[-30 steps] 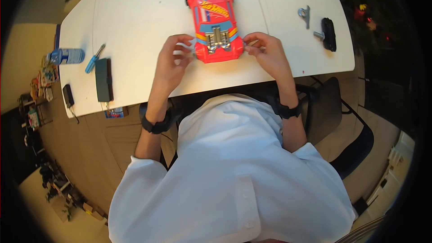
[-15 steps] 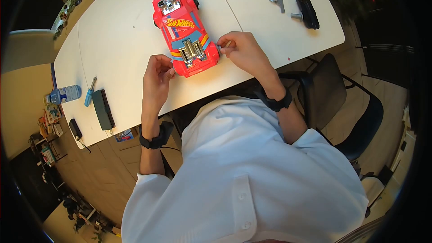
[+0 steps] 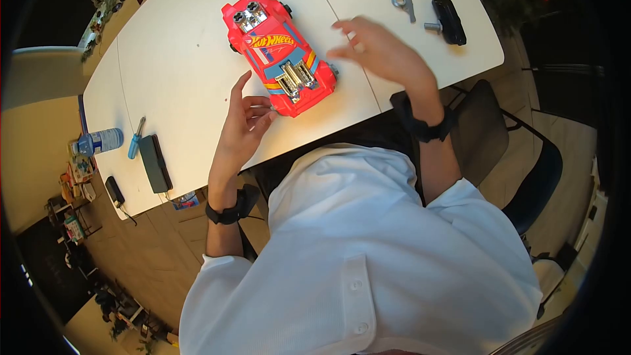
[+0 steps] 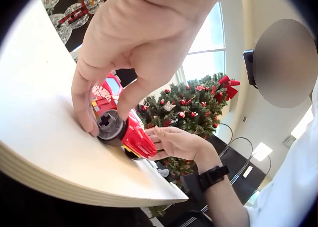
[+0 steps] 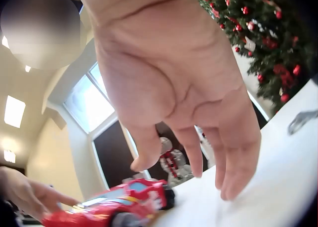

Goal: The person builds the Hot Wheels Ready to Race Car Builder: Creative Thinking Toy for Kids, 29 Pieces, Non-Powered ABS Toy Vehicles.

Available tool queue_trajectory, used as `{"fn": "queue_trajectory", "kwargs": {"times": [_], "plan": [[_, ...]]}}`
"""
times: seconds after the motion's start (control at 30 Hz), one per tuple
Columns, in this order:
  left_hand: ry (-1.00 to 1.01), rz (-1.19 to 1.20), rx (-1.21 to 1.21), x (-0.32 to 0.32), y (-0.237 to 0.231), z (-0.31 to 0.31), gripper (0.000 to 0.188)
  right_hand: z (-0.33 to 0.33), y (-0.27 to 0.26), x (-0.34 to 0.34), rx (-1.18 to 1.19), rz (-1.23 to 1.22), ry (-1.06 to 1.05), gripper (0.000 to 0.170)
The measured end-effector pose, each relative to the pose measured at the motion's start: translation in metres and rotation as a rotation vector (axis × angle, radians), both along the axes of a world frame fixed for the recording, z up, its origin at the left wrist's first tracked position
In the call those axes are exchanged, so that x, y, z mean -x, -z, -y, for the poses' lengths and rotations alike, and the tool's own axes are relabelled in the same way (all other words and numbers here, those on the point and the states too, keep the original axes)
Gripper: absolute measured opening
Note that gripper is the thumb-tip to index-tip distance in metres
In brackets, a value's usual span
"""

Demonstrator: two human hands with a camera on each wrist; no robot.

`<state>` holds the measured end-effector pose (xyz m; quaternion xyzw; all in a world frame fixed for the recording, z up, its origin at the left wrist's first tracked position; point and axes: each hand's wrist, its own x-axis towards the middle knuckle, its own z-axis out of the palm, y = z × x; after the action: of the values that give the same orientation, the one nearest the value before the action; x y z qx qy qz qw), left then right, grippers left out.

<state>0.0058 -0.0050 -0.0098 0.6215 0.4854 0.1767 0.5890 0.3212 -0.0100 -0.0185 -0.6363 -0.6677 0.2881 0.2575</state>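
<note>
A red toy car (image 3: 273, 43) with Hot Wheels lettering rests on the white table (image 3: 177, 92), its chrome engine end toward the person. My left hand (image 3: 238, 128) is at the near left corner of the car. In the left wrist view, its thumb and fingers sit on either side of a grey wheel (image 4: 110, 126) with a cross-shaped hub. To the right of the car, my right hand (image 3: 384, 52) hovers apart from it with fingers loosely extended, holding nothing. The near right wheel (image 3: 335, 70) shows at the car's side.
On the table's left lie a blue-handled screwdriver (image 3: 135, 139), a bottle (image 3: 102, 141), a dark case (image 3: 155, 163) and a small black device (image 3: 114, 190). At right are a grey toy tool (image 3: 405, 4) and a black piece (image 3: 449, 20) with a grey peg.
The right hand has let go of the near right wheel and moved away to the right. Meanwhile the left hand stays at the left wheel, its index finger now raised.
</note>
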Motion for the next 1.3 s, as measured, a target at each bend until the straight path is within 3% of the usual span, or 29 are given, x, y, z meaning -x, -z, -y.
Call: {"fn": "queue_trajectory", "kwargs": {"times": [0.03, 0.07, 0.1, 0.2, 0.27, 0.3, 0.37, 0.43, 0.5, 0.53, 0.57, 0.6, 0.63, 0.67, 0.7, 0.77, 0.8, 0.9, 0.97, 1.1, 1.17, 1.23, 1.3], "plan": [[-0.035, 0.030, 0.060, -0.004, 0.000, 0.000, 0.089, 0.007, -0.006, 0.019, 0.138, -0.087, -0.135, 0.089], [-0.028, 0.030, 0.059, -0.008, -0.004, 0.001, 0.089, 0.013, -0.004, 0.040, 0.109, -0.029, -0.293, 0.113], [-0.074, 0.074, 0.095, -0.014, -0.012, 0.001, 0.090, 0.033, -0.004, 0.068, -0.026, 0.248, -0.205, 0.125], [-0.116, 0.122, 0.135, -0.023, -0.027, 0.006, 0.091, 0.042, -0.013, 0.103, 0.127, 0.384, -0.088, 0.126], [-0.117, 0.125, 0.128, -0.025, -0.029, 0.009, 0.092, 0.045, 0.003, 0.116, -0.155, 0.496, 0.101, 0.125], [-0.117, 0.148, 0.089, -0.026, -0.026, 0.011, 0.091, 0.044, 0.009, 0.119, -0.160, 0.483, 0.101, 0.125], [-0.116, 0.162, 0.037, -0.025, -0.025, 0.008, 0.090, 0.034, 0.016, 0.114, -0.287, 0.363, 0.121, 0.124], [-0.087, 0.208, -0.046, -0.021, -0.026, 0.008, 0.088, 0.032, -0.002, 0.097, -0.252, 0.207, 0.065, 0.123], [-0.090, 0.252, -0.058, -0.017, -0.033, 0.008, 0.080, 0.028, -0.025, 0.082, 0.010, -0.017, 0.039, 0.120], [-0.017, 0.131, -0.306, -0.016, -0.036, 0.008, 0.077, 0.026, -0.018, 0.074, -0.010, -0.138, 0.064, 0.102], [0.056, 0.008, -0.555, -0.016, -0.040, 0.008, 0.075, 0.020, -0.015, 0.064, -0.013, -0.139, 0.059, 0.102], [0.076, -0.226, -0.864, -0.021, -0.043, 0.008, 0.078, 0.014, -0.015, 0.055, 0.111, -0.448, -0.003, 0.090], [0.113, -0.364, -1.011, -0.027, -0.045, 0.006, 0.090, 0.011, -0.016, 0.050, 0.240, -0.755, -0.069, 0.080], [0.194, -0.451, -1.048, -0.028, -0.042, 0.002, 0.091, 0.011, -0.016, 0.050, 0.322, -0.753, -0.022, 0.060], [0.276, -0.538, -1.081, -0.031, -0.036, -0.003, 0.093, 0.012, -0.010, 0.052, 0.326, -0.754, -0.028, 0.060], [0.276, -0.507, -1.019, -0.036, -0.025, -0.011, 0.094, 0.013, -0.001, 0.059, 0.403, -1.224, 0.046, 0.054], [0.304, -0.505, -1.065, -0.037, -0.024, -0.016, 0.092, 0.019, -0.001, 0.057, 0.495, -1.230, 0.030, 0.051], [0.312, -0.476, -1.087, -0.038, -0.023, -0.030, 0.089, 0.026, 0.009, 0.049, 0.527, -1.081, -0.114, 0.053], [0.308, -0.500, -1.097, -0.036, -0.027, -0.035, 0.092, 0.028, 0.004, 0.045, 0.573, -1.087, -0.109, 0.054], [0.300, -0.546, -1.147, -0.031, -0.024, -0.038, 0.087, 0.018, 0.000, 0.022, 0.591, -0.759, -0.016, 0.054], [0.332, -0.586, -1.147, -0.025, -0.022, -0.034, 0.085, 0.015, 0.005, -0.002, 0.262, -0.281, 0.120, 0.044], [0.369, -0.619, -1.148, -0.019, -0.020, -0.030, 0.082, 0.010, 0.000, -0.024, -0.226, -0.020, 0.295, 0.035], [0.366, -0.628, -1.139, -0.013, -0.023, -0.025, 0.080, -0.001, 0.001, -0.049, -0.270, 0.144, 0.334, 0.034]]}}
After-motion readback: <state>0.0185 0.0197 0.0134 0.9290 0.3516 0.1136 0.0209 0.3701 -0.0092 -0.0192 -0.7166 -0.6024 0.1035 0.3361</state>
